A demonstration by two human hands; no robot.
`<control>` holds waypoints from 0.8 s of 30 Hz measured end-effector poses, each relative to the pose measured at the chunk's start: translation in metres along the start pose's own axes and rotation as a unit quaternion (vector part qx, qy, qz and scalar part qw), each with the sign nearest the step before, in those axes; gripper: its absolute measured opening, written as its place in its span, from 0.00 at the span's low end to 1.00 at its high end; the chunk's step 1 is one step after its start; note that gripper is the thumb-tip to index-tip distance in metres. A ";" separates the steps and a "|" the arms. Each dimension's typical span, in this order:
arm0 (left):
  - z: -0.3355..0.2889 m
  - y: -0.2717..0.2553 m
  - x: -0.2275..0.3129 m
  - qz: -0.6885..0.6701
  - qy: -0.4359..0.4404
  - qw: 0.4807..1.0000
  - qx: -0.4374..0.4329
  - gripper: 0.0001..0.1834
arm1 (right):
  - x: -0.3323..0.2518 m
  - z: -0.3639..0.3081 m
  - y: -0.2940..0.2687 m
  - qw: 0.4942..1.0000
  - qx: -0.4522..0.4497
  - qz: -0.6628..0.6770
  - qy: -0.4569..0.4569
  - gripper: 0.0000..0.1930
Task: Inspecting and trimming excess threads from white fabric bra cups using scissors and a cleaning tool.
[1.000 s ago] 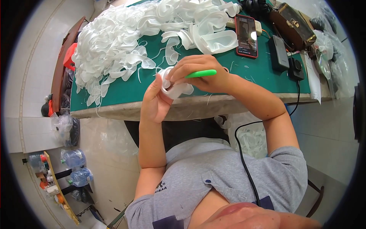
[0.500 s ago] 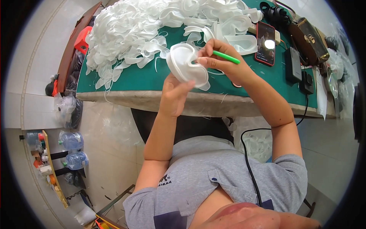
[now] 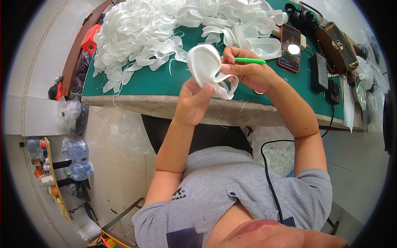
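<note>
A curved white fabric piece (image 3: 203, 63) with a thick raised rim is held up over the near edge of the table. My left hand (image 3: 193, 102) grips it from below, thumb on its front side. Fingers of my right hand (image 3: 250, 73) are closed at the piece's right edge, where the rim bends inward. That same hand also holds a slim bright green pen-like tool (image 3: 250, 60); its tip is hidden by the fingers. Behind the hands lies a large heap of similar white pieces (image 3: 140, 37), thin and ruffled.
The green tabletop (image 3: 136, 89) has a pale front edge. At the right lie a phone (image 3: 289, 47) with a red case, a black box (image 3: 318, 71) and a brown bag (image 3: 337, 45). A black cable (image 3: 266, 165) runs across my shirt. Water jugs (image 3: 80, 170) stand at the left.
The white piece has turned in my hands and shifted slightly right, its right side now folded into a loop. My right hand and the green tool have moved a little right, the tool lying more level.
</note>
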State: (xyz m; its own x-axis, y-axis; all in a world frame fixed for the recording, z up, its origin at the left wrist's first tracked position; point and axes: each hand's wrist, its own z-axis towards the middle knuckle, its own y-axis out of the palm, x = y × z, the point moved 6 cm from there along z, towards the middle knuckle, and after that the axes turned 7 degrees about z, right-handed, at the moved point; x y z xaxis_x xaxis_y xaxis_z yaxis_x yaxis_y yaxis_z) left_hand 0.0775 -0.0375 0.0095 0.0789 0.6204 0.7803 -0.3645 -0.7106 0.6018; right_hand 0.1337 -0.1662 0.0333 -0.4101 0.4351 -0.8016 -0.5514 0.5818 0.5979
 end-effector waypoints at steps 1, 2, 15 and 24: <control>0.000 -0.003 0.000 0.001 0.000 1.000 0.001 0.21 | 0.000 0.000 0.001 1.000 -0.001 0.000 0.000 0.12; 0.000 -0.002 -0.001 -0.039 -0.011 0.999 -0.031 0.22 | 0.000 -0.001 0.003 1.000 -0.008 0.009 0.009 0.12; 0.004 -0.004 -0.003 0.028 -0.022 0.996 0.076 0.27 | -0.003 -0.001 -0.011 0.999 0.027 -0.026 -0.019 0.11; -0.004 -0.019 -0.003 -0.065 -0.079 0.987 0.125 0.21 | -0.053 -0.025 -0.006 0.822 0.134 -0.488 -0.262 0.10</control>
State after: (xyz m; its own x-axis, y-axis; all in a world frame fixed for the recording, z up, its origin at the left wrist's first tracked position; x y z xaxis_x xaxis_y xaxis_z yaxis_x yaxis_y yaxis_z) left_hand 0.0806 -0.0244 -0.0047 0.2601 0.6670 0.6982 -0.1033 -0.6997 0.7069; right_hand 0.1404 -0.2101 0.0719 0.5398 -0.1347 -0.8309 -0.2226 0.9291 -0.2952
